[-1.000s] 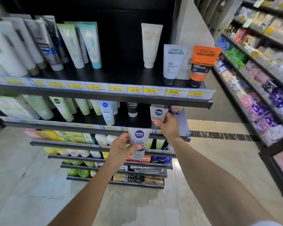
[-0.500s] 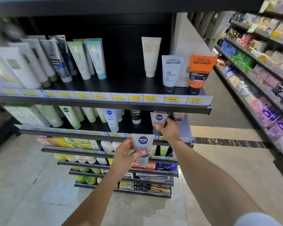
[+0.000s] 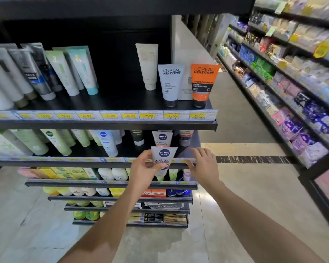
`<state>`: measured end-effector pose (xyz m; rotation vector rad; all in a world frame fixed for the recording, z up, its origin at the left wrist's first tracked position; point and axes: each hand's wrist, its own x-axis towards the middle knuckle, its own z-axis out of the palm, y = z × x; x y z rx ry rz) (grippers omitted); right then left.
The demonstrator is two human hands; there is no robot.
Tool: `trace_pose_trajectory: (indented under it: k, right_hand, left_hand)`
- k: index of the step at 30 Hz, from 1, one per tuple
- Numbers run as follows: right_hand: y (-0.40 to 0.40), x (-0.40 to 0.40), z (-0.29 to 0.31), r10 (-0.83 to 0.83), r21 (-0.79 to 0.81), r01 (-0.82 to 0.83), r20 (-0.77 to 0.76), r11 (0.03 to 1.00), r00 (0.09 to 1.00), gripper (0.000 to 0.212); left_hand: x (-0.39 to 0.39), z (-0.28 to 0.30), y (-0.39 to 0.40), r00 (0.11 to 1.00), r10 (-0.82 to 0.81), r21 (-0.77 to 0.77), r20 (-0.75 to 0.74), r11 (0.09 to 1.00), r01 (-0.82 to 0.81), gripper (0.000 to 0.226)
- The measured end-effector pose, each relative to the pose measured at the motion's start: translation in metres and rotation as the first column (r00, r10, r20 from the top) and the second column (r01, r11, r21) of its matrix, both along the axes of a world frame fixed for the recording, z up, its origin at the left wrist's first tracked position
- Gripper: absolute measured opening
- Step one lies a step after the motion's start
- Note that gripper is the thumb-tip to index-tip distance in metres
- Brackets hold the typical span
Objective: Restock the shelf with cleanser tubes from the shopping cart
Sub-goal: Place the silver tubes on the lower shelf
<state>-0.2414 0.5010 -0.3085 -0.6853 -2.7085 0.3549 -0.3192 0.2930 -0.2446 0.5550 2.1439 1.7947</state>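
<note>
L hand [image 3: 143, 168] pinches white-orange plastic Nivea Men cleanser tube [image 3: 163, 157] at black shelf edge [image 3: 65, 162]; R hand [image 3: 201, 164] at its 3 o'clock, fingers spread, empty.

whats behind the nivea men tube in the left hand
Behind the held Nivea Men tube stands a matching Nivea tube on the shelf; its lower part is covered.

Black shelf [image 3: 103, 124] carries upright tubes; second Nivea tube [image 3: 162, 138] stands below.

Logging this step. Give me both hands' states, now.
Left hand: holding a Nivea tube.
Right hand: open, holding nothing, by the shelf edge.
</note>
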Motion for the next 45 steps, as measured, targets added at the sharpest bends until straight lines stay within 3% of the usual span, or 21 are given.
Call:
trace_pose_trajectory:
  k: [4, 10, 17, 23, 32, 45]
  right_hand:
    - [0.013, 0.035, -0.019, 0.078, 0.034, -0.085, 0.168, 0.996, 0.983, 0.067]
    - [0.01, 0.049, -0.031, 0.073, -0.091, -0.058, 0.163, 0.994, 0.984, 0.091]
    - [0.007, 0.051, -0.039, 0.065, -0.188, -0.033, 0.169, 0.982, 0.983, 0.111]
    - [0.006, 0.049, -0.036, 0.058, -0.224, -0.015, 0.187, 0.974, 0.981, 0.112]
    - [0.005, 0.046, -0.033, 0.045, -0.26, 0.006, 0.192, 0.966, 0.98, 0.117]
    - [0.003, 0.043, -0.03, 0.035, -0.27, 0.02, 0.198, 0.963, 0.98, 0.116]
  left_hand:
    - [-0.001, -0.001, 0.043, 1.0, -0.013, 0.049, 0.005, 0.999, 0.013, 0.035]
    - [-0.005, -0.006, 0.108, 0.997, -0.052, 0.04, 0.057, 0.998, 0.049, 0.029]
    - [-0.014, -0.023, 0.134, 0.99, -0.07, -0.019, -0.125, 0.997, 0.068, 0.03]
    - [-0.029, -0.045, 0.146, 0.983, -0.062, -0.179, -0.172, 0.983, 0.031, 0.033]
    - [-0.031, -0.048, 0.151, 0.973, -0.067, -0.296, -0.221, 0.955, -0.001, 0.034]
    - [-0.032, -0.047, 0.14, 0.978, -0.126, -0.326, -0.168, 0.943, 0.066, 0.027]
